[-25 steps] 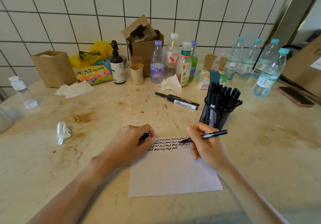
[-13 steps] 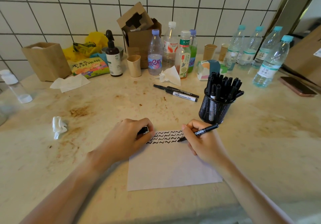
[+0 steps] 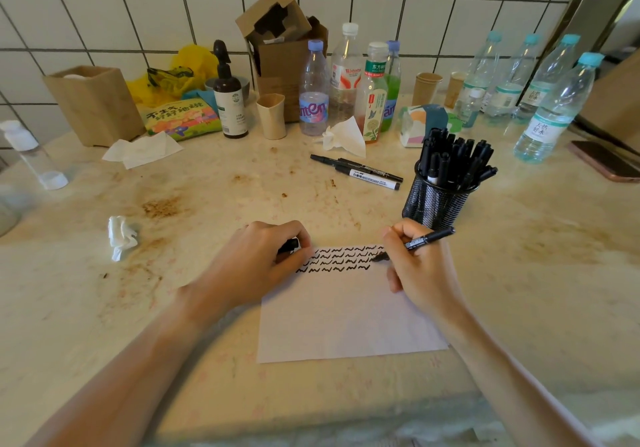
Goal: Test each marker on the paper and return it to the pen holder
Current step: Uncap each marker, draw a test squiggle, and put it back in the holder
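A white sheet of paper (image 3: 346,318) lies in front of me, with three rows of black squiggles along its top edge. My right hand (image 3: 420,270) grips a black marker (image 3: 424,240), its tip touching the paper at the right end of the squiggles. My left hand (image 3: 256,263) rests on the paper's top left corner and holds a black marker cap (image 3: 288,246) in curled fingers. A black mesh pen holder (image 3: 436,200), full of black markers, stands just behind my right hand. Three loose markers (image 3: 363,171) lie on the table further back.
Several water and drink bottles (image 3: 346,82) line the tiled wall, with a cardboard box (image 3: 284,51), paper cups, a pump bottle (image 3: 228,100) and a wooden box (image 3: 93,103). A crumpled tissue (image 3: 121,237) lies at left. A phone (image 3: 606,160) sits far right.
My right hand has tilted the marker more upright and brought its tip down onto the paper at the end of the squiggle rows. The left hand has stayed in place.
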